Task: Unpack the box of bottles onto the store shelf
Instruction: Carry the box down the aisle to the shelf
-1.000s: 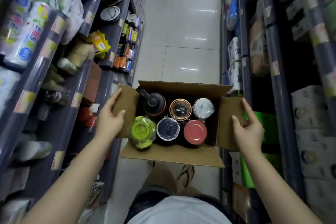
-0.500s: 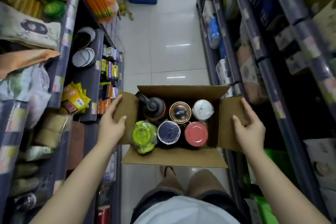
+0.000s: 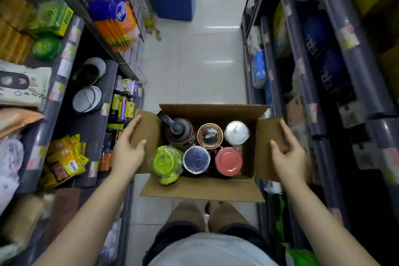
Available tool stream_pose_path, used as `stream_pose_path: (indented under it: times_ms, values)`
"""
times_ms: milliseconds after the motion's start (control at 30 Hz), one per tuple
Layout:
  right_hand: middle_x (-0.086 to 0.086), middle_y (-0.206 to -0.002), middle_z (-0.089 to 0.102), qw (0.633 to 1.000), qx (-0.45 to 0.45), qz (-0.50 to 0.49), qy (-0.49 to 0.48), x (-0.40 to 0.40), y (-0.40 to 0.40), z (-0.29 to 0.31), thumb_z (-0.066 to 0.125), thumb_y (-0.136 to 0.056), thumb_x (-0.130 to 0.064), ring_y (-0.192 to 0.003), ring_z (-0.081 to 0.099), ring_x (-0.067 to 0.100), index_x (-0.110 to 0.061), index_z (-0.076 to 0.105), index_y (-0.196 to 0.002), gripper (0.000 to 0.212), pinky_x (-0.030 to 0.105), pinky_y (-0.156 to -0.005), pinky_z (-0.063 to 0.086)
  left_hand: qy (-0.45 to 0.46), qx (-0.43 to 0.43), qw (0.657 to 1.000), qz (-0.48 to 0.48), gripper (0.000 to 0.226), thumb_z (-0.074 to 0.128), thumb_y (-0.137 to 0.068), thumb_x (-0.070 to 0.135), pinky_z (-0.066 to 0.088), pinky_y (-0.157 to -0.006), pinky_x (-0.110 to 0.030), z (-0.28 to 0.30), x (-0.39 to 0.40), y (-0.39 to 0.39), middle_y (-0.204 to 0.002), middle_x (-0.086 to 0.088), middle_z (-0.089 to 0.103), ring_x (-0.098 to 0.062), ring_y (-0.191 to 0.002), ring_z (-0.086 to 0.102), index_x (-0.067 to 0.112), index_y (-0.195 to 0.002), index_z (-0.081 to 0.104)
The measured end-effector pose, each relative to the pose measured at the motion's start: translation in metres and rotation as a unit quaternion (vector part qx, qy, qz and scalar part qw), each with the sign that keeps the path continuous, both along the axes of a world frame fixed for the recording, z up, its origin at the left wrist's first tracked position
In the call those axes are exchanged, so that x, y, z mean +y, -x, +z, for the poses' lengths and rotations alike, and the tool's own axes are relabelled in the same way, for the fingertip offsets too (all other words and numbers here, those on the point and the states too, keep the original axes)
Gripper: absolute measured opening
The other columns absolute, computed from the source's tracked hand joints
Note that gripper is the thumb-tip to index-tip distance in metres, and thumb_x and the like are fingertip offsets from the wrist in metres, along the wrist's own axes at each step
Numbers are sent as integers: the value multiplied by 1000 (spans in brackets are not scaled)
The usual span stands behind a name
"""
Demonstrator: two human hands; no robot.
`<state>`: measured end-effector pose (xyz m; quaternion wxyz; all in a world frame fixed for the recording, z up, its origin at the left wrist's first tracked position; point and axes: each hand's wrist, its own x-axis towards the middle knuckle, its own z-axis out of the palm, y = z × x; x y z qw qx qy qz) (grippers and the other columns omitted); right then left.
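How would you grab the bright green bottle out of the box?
By its round lid, from straight above. The green bottle stands upright in the box, in the near left corner, hemmed by the wall and other bottles, so only the top is free.

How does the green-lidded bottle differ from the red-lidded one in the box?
The green-lidded bottle has a ridged, plastic-wrapped lid; the red-lidded bottle has a smooth flat one. The green-lidded bottle sits by the left hand, the red-lidded bottle at the right end. Both stand upright in the box's near row.
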<state>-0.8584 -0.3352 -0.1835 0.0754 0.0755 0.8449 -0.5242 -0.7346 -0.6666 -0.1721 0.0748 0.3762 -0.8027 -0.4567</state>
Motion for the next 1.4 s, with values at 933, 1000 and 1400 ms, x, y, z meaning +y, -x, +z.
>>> stream_pose_path:
  times_ms: [933,1000,1400]
  values:
    - [-13,-63,51,920,54,376,-93,-288,226,19,58,-92,-4,-48,51,-13,-33,43,-141,59,0,-52,39,-16,25,929,368,68,57,-84,-10,25,-99,-1,-42,-99,32,-141,12,42,3,-132,35,24,-142,42]
    - [-2,-77,61,887,61,448,-94,-321,221,22,56,-92,-5,-53,53,-15,-34,41,-141,58,0,-52,39,-10,6,902,431,69,59,-85,-7,29,-103,-9,-45,-87,9,-141,13,44,0,-132,38,29,-142,42]
    - [1,-129,62,538,101,837,7,-468,74,12,57,-90,1,-108,62,12,-28,44,-141,60,29,-91,48,3,-7,573,819,71,59,-85,1,45,-103,-45,-30,106,-66,-139,0,53,-22,-122,54,46,-137,40]
